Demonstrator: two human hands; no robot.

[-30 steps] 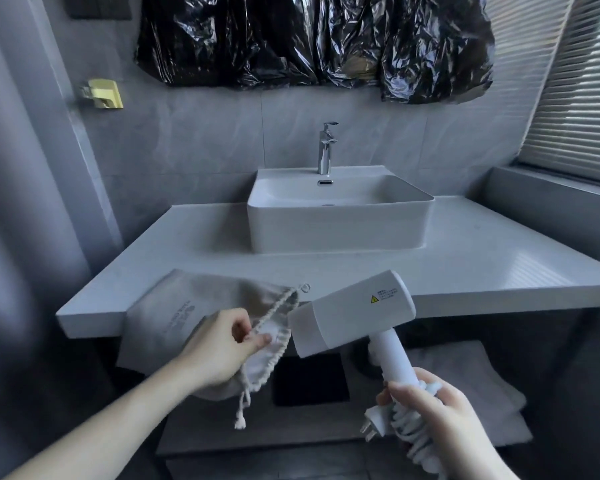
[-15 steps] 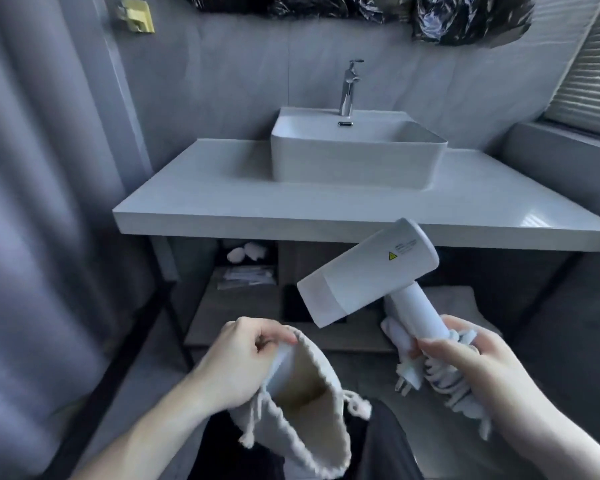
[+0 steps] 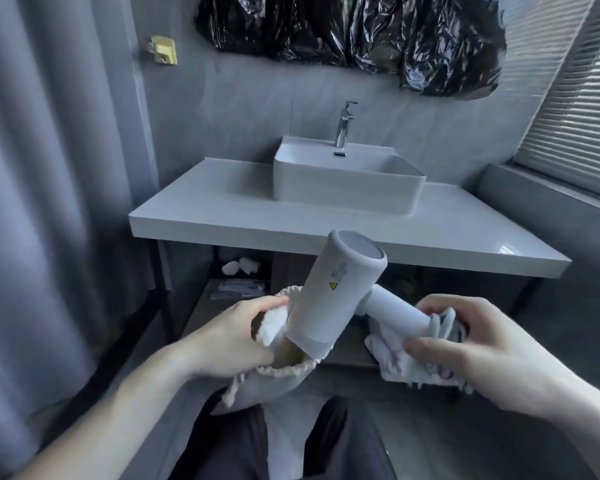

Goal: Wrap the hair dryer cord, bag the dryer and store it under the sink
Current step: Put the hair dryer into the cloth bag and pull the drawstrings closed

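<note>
A white hair dryer (image 3: pixel 329 292) is tilted nozzle-down, its front end inside the mouth of a cream drawstring bag (image 3: pixel 278 379). My left hand (image 3: pixel 232 337) pinches the bag's rim and holds the mouth wide. My right hand (image 3: pixel 471 348) grips the end of the dryer's handle together with the bundled white cord (image 3: pixel 413 365). The white sink (image 3: pixel 347 174) sits on a pale counter (image 3: pixel 222 216), with an open shelf (image 3: pixel 215 299) below it.
A chrome tap (image 3: pixel 343 128) rises behind the sink. Small white items (image 3: pixel 239 266) and flat packets lie on the shelf under the counter. Black plastic (image 3: pixel 354 29) covers the wall above. A blind (image 3: pixel 575 98) is at right, a curtain (image 3: pixel 49 202) at left. My dark trouser legs show at the bottom.
The dryer has swung from nozzle-left to nozzle-down, and its front has entered the bag's mouth. My left hand lifted the bag up to meet it.
</note>
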